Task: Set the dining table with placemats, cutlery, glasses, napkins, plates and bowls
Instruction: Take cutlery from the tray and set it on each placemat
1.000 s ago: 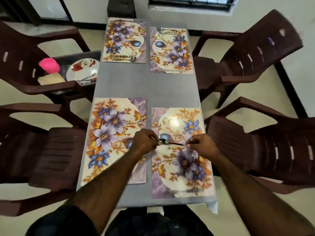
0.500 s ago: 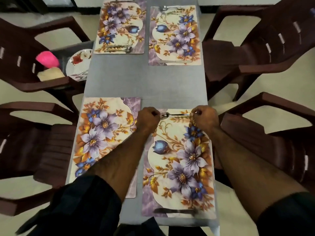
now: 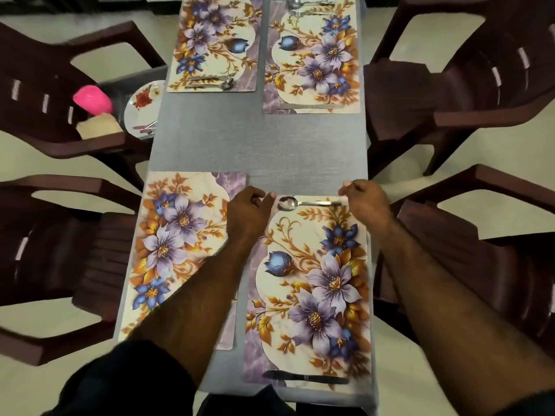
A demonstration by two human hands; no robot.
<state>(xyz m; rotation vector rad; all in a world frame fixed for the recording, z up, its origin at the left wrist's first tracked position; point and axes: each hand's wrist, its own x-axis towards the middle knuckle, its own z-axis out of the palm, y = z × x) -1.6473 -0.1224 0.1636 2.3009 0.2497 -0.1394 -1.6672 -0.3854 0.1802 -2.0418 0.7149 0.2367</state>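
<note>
- Spoon (image 3: pixel 306 202) lies along the top edge of the lower-right placemat (image 3: pixel 312 283).
- Left hand (image 3: pixel 249 211) and right hand (image 3: pixel 365 202) flank it, loosely curled, grasping nothing.

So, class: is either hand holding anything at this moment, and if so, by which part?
Nothing is held. The spoon lies on the placemat; the left hand sits just off its bowl and the right hand by its handle tip, both loosely curled and empty.

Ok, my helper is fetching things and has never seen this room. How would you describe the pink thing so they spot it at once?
Look left of the grey table to the far brown chair. On its seat, beside a floral plate and above a pale folded cloth, sits the pink thing. It is the only bright pink, rounded object there.
</note>
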